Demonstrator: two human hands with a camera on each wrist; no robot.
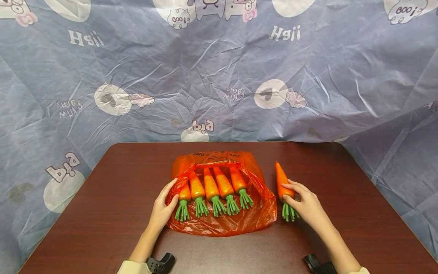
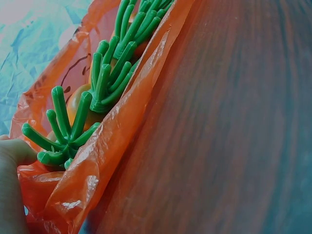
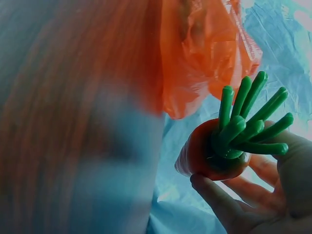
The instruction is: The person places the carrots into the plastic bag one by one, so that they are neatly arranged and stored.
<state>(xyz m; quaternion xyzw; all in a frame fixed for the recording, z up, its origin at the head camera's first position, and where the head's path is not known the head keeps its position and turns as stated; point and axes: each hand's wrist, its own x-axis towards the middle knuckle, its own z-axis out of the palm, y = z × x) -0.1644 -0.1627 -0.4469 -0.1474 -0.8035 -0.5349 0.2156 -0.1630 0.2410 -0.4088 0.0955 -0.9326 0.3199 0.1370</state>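
An orange-red plastic bag point(image 1: 222, 227) lies with its mouth toward me. Several toy carrots point(image 1: 211, 186) with stubby green tops point(image 2: 63, 131) lie side by side in it, tops at the mouth and tips hidden under the upper layer. My left hand point(image 1: 162, 207) grips the bag's left edge, its thumb close to the leftmost carrot. To the right of the bag, my right hand point(image 1: 306, 203) holds another toy carrot point(image 1: 281, 179) between thumb and fingers, tip pointing away from me. In the right wrist view this carrot's green top point(image 3: 248, 122) faces the camera.
The dark brown tabletop point(image 1: 113, 213) extends on both sides of the bag. A blue-grey printed sheet point(image 1: 205, 68) hangs behind the table's back edge. Black straps point(image 1: 161, 263) are on both wrists.
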